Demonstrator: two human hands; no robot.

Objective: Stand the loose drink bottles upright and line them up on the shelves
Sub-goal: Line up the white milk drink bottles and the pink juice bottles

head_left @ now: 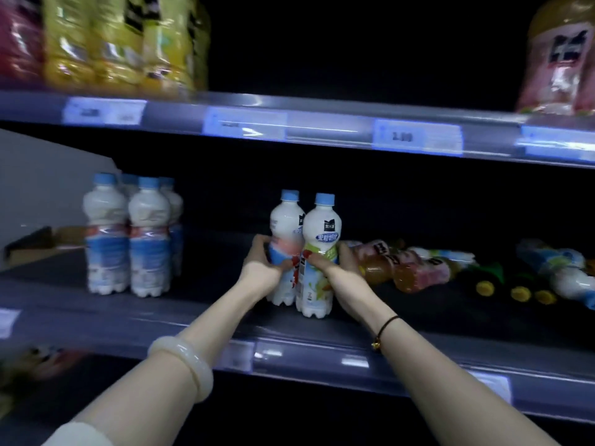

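Observation:
Two white milk-drink bottles with blue caps stand upright side by side on the middle shelf [199, 313]. My left hand [262, 262] grips the left bottle [286, 226], which has a pink and blue label. My right hand [335, 262] grips the right bottle [322, 226], which has a green label. To their right lie loose bottles on their sides: pink-labelled juice bottles [415, 268], dark bottles with yellow caps [502, 284] and a blue-labelled white bottle [560, 272].
Several upright white bottles with blue caps [128, 239] stand in a group at the shelf's left. The upper shelf holds yellow bottles [122, 40] at left and a pink-labelled bottle [560, 59] at right. Price tags line the upper shelf's front rail [322, 127].

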